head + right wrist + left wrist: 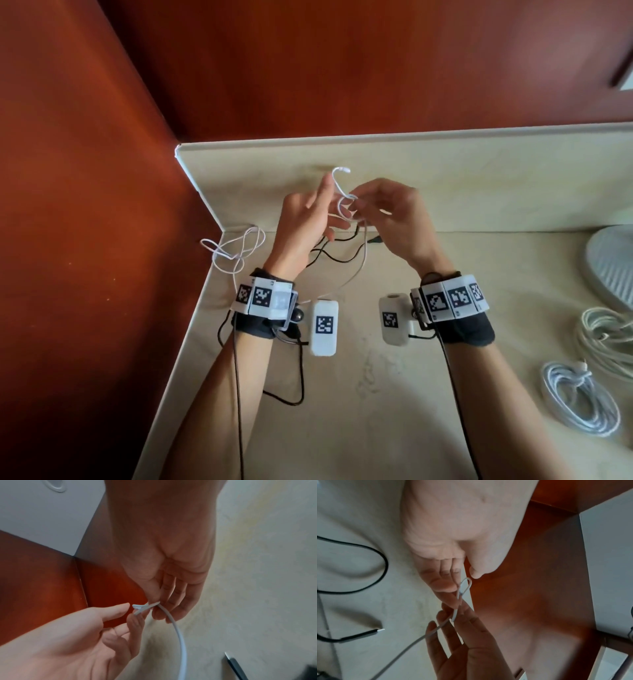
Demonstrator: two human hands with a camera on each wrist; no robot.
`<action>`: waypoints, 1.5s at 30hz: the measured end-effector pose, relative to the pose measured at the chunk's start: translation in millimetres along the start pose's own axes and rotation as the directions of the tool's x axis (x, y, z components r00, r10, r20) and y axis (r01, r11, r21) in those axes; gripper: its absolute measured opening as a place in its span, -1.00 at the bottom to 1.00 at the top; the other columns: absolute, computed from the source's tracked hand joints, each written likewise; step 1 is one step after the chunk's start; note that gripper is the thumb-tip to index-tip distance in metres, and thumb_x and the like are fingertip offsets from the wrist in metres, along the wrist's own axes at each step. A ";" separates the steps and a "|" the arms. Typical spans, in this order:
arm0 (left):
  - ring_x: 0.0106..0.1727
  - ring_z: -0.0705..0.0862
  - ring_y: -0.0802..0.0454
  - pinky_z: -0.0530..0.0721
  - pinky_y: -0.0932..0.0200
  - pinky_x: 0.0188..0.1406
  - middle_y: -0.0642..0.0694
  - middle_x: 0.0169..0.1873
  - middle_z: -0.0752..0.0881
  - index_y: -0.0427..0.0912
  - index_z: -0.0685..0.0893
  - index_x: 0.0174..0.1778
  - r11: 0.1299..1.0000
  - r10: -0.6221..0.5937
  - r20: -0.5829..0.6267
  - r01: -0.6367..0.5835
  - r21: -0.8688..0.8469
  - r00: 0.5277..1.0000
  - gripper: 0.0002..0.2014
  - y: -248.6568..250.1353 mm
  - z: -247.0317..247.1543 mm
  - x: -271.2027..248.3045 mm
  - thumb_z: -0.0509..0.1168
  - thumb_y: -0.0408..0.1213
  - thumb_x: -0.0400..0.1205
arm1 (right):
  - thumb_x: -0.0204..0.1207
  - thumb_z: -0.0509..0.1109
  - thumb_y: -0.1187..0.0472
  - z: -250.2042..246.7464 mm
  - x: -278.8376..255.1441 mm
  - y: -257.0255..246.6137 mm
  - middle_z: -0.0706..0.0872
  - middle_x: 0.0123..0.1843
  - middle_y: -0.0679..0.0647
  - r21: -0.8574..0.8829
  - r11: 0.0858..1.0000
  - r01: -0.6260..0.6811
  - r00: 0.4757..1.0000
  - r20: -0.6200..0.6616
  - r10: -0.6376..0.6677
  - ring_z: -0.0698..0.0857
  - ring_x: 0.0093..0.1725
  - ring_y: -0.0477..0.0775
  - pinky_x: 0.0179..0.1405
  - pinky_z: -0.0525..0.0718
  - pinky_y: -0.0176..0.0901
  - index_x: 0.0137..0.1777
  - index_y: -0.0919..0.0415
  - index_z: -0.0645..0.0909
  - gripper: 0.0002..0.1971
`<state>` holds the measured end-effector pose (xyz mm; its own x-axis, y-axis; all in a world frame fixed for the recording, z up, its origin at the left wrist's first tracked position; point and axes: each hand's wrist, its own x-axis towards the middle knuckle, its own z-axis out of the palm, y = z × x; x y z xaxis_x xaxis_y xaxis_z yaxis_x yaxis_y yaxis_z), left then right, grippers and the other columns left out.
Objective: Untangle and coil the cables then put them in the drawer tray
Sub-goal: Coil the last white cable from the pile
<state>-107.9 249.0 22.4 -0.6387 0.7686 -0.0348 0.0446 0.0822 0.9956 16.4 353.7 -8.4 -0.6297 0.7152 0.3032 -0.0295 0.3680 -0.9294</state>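
While my right hand (394, 219) pinches the white cable (342, 197) near its end, I start its first loop.

My thumb and forefinger nip a small bend of it, plug tip poking out just past the pinch, so the end cannot slip while the coil grows. My left hand (305, 222) stays loose just beside that pinch, fingers (118, 609) spread and brushing the bend, ready to guide each turn; I judge it steadies rather than grips. Below the pinch the cable hangs down to the counter (342, 428) and runs off to a slack tangle beyond my left wrist, crossing a black cable (335, 253) under both hands, so I expect to lift it free as I wind. Two coiled white bundles (579, 397) lie well off past my right wrist; no drawer tray shows.
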 end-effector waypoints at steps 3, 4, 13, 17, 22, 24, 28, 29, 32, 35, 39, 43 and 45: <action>-0.32 0.84 -0.04 0.59 0.23 -0.47 -0.12 -0.27 0.87 -0.25 0.81 -0.04 0.996 -0.082 0.002 0.082 -0.031 0.997 -0.49 8.0 1.8 4.7 0.22 0.15 0.80 | 0.66 0.46 0.43 -3.9 4.7 -7.2 0.86 -0.15 0.09 -0.081 0.994 0.067 0.997 -0.017 -0.069 0.85 -0.19 0.05 -0.10 0.86 0.05 0.08 0.31 0.76 -0.92; -0.32 0.84 -0.04 0.59 0.22 -0.45 -0.10 -0.29 0.86 -0.23 0.80 -0.07 0.994 -0.104 0.027 0.105 -0.042 0.994 -0.51 10.7 1.4 6.5 0.25 0.17 0.78 | 0.66 0.46 0.42 -5.0 5.0 -9.1 0.85 -0.16 0.06 -0.092 0.993 0.078 0.996 -0.028 -0.081 0.84 -0.20 0.03 -0.11 0.85 0.04 0.06 0.30 0.76 -0.92; -0.24 0.79 0.07 0.60 0.35 -0.42 0.00 -0.26 0.79 -0.19 0.76 -0.06 0.969 -0.113 0.334 0.178 -0.170 0.936 -0.70 9.4 -0.3 16.6 0.47 -0.02 0.49 | 0.65 0.47 0.43 -23.1 0.5 -13.4 0.82 -0.18 -0.01 -0.109 0.990 0.088 0.993 -0.070 -0.096 0.82 -0.21 0.04 -0.16 0.85 0.04 0.04 0.26 0.76 -0.91; -0.22 0.84 0.04 0.64 0.36 -0.39 -0.11 -0.21 0.85 -0.24 0.78 0.02 0.980 -0.061 0.291 0.112 -0.163 0.955 -0.65 7.4 3.4 13.6 0.58 -0.18 0.38 | 0.65 0.49 0.41 -30.0 -1.0 -14.5 0.84 -0.13 0.11 -0.095 0.993 0.074 0.995 -0.063 -0.080 0.85 -0.20 0.07 -0.17 0.86 0.05 0.03 0.29 0.77 -0.94; -0.30 0.84 0.05 0.65 0.32 -0.41 -0.11 -0.23 0.86 -0.19 0.82 0.03 0.995 0.048 0.134 -0.035 -0.098 0.990 -0.88 2.9 5.8 11.8 0.52 -0.41 0.61 | 0.64 0.50 0.41 -34.1 -2.3 -19.1 0.86 -0.06 0.08 -0.054 0.998 0.033 0.998 -0.060 -0.036 0.87 -0.16 0.08 -0.15 0.87 0.00 0.12 0.28 0.78 -0.88; -0.31 0.84 -0.01 0.64 0.27 -0.45 -0.13 -0.19 0.88 -0.19 0.83 -0.02 0.991 0.130 0.057 -0.128 -0.040 0.990 -0.94 0.4 6.7 12.1 0.53 -0.38 0.62 | 0.65 0.48 0.40 -32.6 -2.9 -20.9 0.87 -0.05 0.04 -0.051 0.998 0.025 0.998 -0.061 -0.028 0.87 -0.12 0.07 -0.14 0.87 -0.02 0.10 0.24 0.80 -0.88; -0.30 0.85 -0.07 0.66 0.21 -0.45 -0.12 -0.19 0.87 -0.26 0.79 -0.03 0.984 0.180 -0.001 -0.180 0.005 0.984 -0.96 1.1 8.4 13.2 0.50 -0.36 0.67 | 0.64 0.48 0.39 -27.1 -1.0 -22.8 0.87 -0.11 0.06 -0.019 1.000 -0.011 0.994 -0.111 0.009 0.85 -0.11 0.07 -0.21 0.81 -0.14 0.07 0.21 0.81 -0.88; -0.30 0.84 -0.06 0.67 0.21 -0.44 -0.12 -0.19 0.87 -0.27 0.78 -0.02 0.985 0.170 0.014 -0.170 -0.006 0.985 -0.96 2.5 8.5 13.1 0.47 -0.37 0.69 | 0.63 0.49 0.39 -26.3 -0.5 -22.7 0.86 -0.13 0.09 -0.003 1.000 -0.026 0.992 -0.121 0.025 0.84 -0.13 0.06 -0.23 0.80 -0.18 0.07 0.23 0.80 -0.89; -0.27 0.82 -0.02 0.70 0.22 -0.38 -0.15 -0.20 0.82 -0.31 0.76 0.03 0.986 0.161 0.069 -0.158 -0.046 0.984 -0.95 5.2 7.5 13.0 0.43 -0.41 0.71 | 0.61 0.50 0.45 -26.5 -0.3 -22.3 0.85 -0.19 0.13 0.037 0.998 -0.045 0.989 -0.140 0.050 0.83 -0.18 0.02 -0.25 0.77 -0.25 0.16 0.30 0.77 -0.83; -0.13 0.84 -0.01 0.73 0.22 -0.26 -0.20 -0.11 0.85 -0.32 0.76 0.04 0.982 0.187 0.150 -0.185 -0.028 0.971 -0.93 5.6 7.1 10.7 0.43 -0.38 0.71 | 0.60 0.50 0.46 -28.6 -1.6 -21.6 0.85 -0.23 0.04 0.017 0.999 -0.046 0.988 -0.146 0.048 0.79 -0.23 -0.04 -0.25 0.75 -0.24 0.23 0.29 0.75 -0.76; 0.04 0.83 -0.07 0.71 0.26 -0.19 -0.28 0.00 0.86 -0.39 0.75 0.11 0.975 0.220 0.212 -0.224 -0.002 0.952 -0.79 5.5 5.8 7.0 0.44 -0.27 0.73 | 0.59 0.50 0.47 -29.6 -2.7 -20.0 0.85 -0.22 0.04 0.034 0.997 -0.076 0.985 -0.156 0.080 0.82 -0.26 0.00 -0.19 0.83 -0.12 0.24 0.31 0.76 -0.75; 0.03 0.82 -0.01 0.73 0.22 -0.10 -0.12 -0.06 0.87 -0.27 0.79 0.02 0.933 0.308 0.249 -0.342 0.110 0.918 -0.83 4.5 2.9 6.7 0.56 -0.27 0.62 | 0.62 0.49 0.43 -29.3 -4.9 -22.9 0.84 -0.25 0.06 0.020 0.994 -0.109 0.980 -0.165 0.111 0.83 -0.32 0.00 -0.15 0.89 -0.01 0.17 0.31 0.80 -0.83; -0.04 0.83 -0.03 0.73 0.16 -0.11 -0.08 -0.13 0.87 -0.24 0.80 -0.02 0.915 0.343 0.207 -0.375 0.147 0.916 -0.85 1.7 3.4 8.3 0.57 -0.26 0.61 | 0.62 0.45 0.44 -27.4 -5.8 -25.3 0.81 -0.30 0.03 0.043 0.989 -0.139 0.977 -0.159 0.145 0.82 -0.34 0.01 -0.16 0.89 0.01 0.11 0.28 0.82 -0.84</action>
<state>-110.5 257.7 23.5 -0.4107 0.8640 0.2912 0.3934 -0.1202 0.9115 42.1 356.5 19.2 -0.4957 0.8463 0.1951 0.0251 0.2385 -0.9708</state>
